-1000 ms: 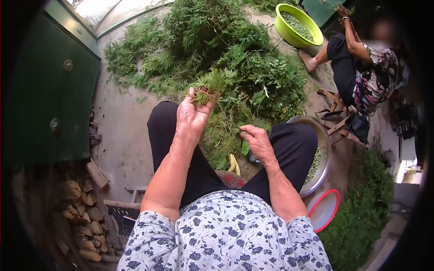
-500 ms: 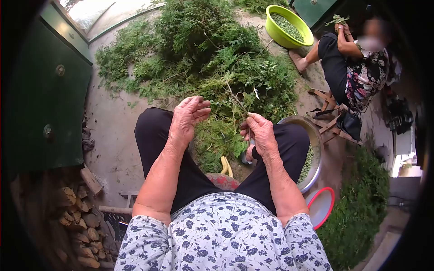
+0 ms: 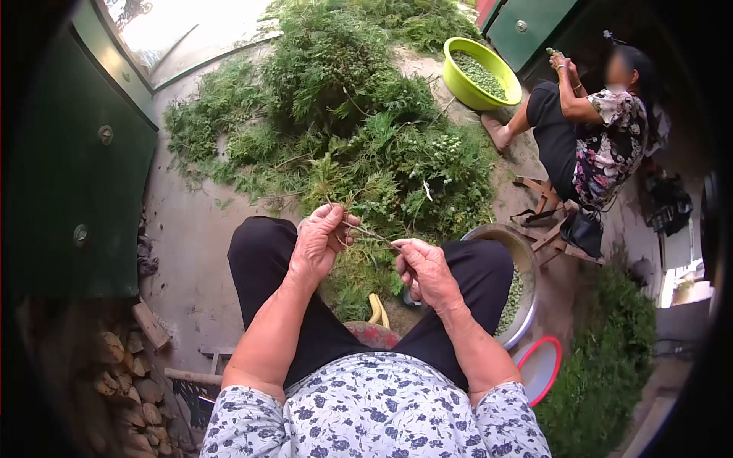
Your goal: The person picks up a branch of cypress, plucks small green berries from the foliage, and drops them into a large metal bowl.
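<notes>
A thin leafy twig (image 3: 370, 233) runs between my two hands, above my lap. My left hand (image 3: 321, 237) is closed on its leafy end, fingers curled round it. The bare stem end is pinched between thumb and fingers of my right hand (image 3: 424, 267). Beyond my hands lies a large heap of green branches (image 3: 336, 91), some bearing small pale green cones. Beside my right knee stands a metal basin (image 3: 527, 305) holding green cones.
A yellow-green tub (image 3: 466, 95) of cones stands at the upper right. Near it a co-worker (image 3: 603, 145) sits on a wooden stool. A red-rimmed bowl (image 3: 540, 370) is at my right, firewood (image 3: 137, 382) at my left, green doors (image 3: 76, 175) farther left.
My left hand has closed on the twig's leafy end. My right hand has lowered and turned the twig toward the left. The co-worker's hands have also shifted.
</notes>
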Motion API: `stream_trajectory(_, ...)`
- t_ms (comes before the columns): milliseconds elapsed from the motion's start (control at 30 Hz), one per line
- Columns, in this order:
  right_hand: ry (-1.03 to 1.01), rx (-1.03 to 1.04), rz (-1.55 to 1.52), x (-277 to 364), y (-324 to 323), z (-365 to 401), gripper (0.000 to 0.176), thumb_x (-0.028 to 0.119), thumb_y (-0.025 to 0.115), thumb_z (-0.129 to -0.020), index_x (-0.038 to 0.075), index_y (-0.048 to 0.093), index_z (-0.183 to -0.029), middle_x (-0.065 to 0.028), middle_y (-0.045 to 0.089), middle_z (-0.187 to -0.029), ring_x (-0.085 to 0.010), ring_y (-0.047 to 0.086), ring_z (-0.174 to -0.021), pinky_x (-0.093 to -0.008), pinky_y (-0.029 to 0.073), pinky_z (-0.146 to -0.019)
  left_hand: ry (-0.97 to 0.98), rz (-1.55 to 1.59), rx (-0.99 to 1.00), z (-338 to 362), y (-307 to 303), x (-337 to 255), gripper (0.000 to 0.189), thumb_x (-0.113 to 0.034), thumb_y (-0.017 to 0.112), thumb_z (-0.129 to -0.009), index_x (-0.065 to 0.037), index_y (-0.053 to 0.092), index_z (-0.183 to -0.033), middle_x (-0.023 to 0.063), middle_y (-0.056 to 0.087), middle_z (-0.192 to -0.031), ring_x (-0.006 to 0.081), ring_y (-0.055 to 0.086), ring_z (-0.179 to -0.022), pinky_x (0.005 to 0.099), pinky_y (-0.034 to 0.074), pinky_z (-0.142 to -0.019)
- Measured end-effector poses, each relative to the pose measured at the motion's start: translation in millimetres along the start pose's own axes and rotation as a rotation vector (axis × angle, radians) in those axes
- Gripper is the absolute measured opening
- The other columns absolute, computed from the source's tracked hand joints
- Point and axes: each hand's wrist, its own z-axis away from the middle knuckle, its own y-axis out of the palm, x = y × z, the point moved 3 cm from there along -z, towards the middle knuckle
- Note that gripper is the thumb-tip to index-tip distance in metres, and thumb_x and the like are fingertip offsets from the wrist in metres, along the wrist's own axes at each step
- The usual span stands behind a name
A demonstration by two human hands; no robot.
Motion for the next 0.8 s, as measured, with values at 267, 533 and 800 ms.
stream_trajectory(267,-0.375,-0.002,0.711,26,-20,-6,0.017,0.013,0.057,-0.086,0.000,0.063,-0.093,-0.0094,0.064,-0.078,-0.0182,0.061,-0.067,-0.0312,0.047,-0.062,0.080,-0.296,-0.536,7,-41,-7,0.055,-0.020,0.059,-0.087,0.001,0.034,-0.130,0.0175,0.055,-0.115,0.0263,0.060,-0.096,0.0347,0.049,-0.078)
stream_trajectory(533,0.090,0.883,0.889,7,26,-17,0.020,0.019,0.060,-0.083,0.003,0.065,-0.094,-0.0113,0.066,-0.083,-0.0211,0.062,-0.079,-0.0331,0.048,-0.074,0.154,-0.121,-0.596,10,-53,-20,0.032,-0.016,0.058,-0.088,-0.003,0.049,-0.115,0.0109,0.062,-0.094,0.0168,0.062,-0.075,0.0269,0.049,-0.061)
stream_trajectory(800,-0.839,-0.089,0.114,254,-33,-147,0.058,0.020,0.055,-0.090,0.000,0.025,-0.136,-0.0122,0.046,-0.123,-0.0222,0.048,-0.111,-0.0401,0.042,-0.094,0.170,-0.058,-0.602,9,-43,-23,0.029,-0.018,0.057,-0.088,-0.008,0.049,-0.113,0.0067,0.062,-0.091,0.0133,0.059,-0.070,0.0245,0.044,-0.055)
